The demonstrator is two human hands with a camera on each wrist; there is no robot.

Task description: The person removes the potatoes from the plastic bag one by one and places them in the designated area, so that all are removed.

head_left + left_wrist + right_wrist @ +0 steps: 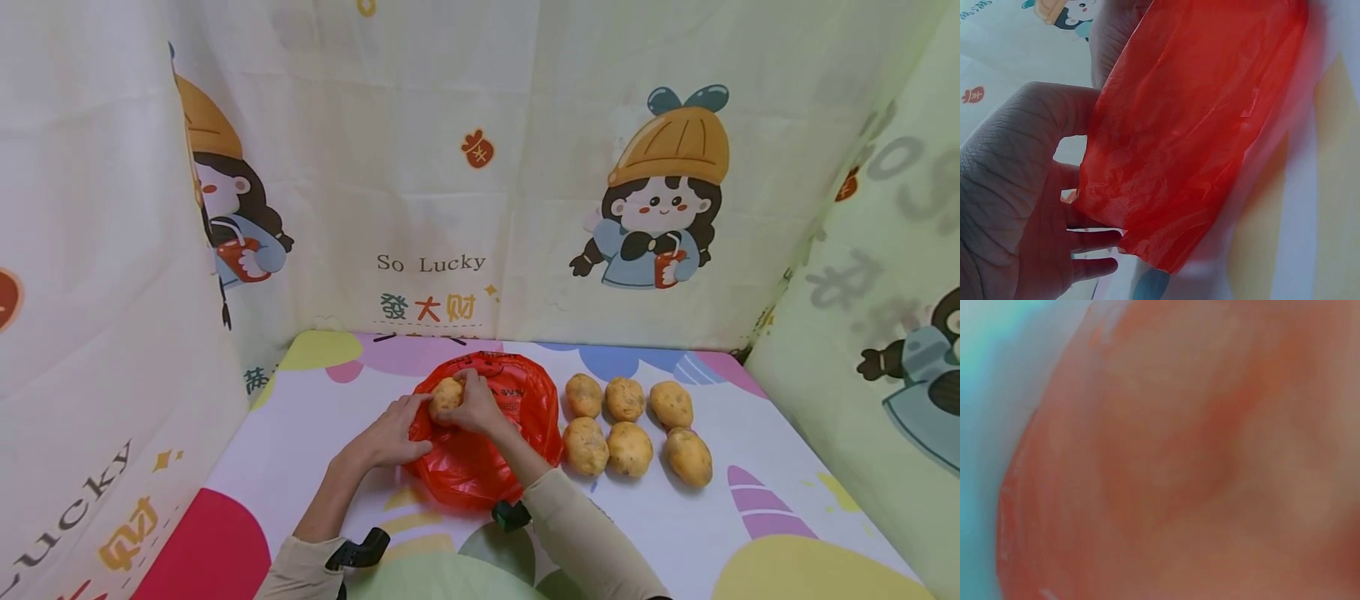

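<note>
A red plastic bag [487, 467] lies on the table, its mouth toward the left. My left hand [393, 433] holds the bag's left edge; in the left wrist view the thumb is on one side of the red film [1179, 125] and fingers reach behind it. At the bag's mouth my right hand [476, 406] grips a potato [447, 395] with thumb and fingers. The right wrist view is blurred, showing mostly reddish film close up. Whether other things lie inside the bag cannot be made out.
Right of the bag, several potatoes [630, 450] lie in two rows on the colourful patterned tabletop [645, 533]. Printed cloth [540, 275] hangs behind the table and along both sides.
</note>
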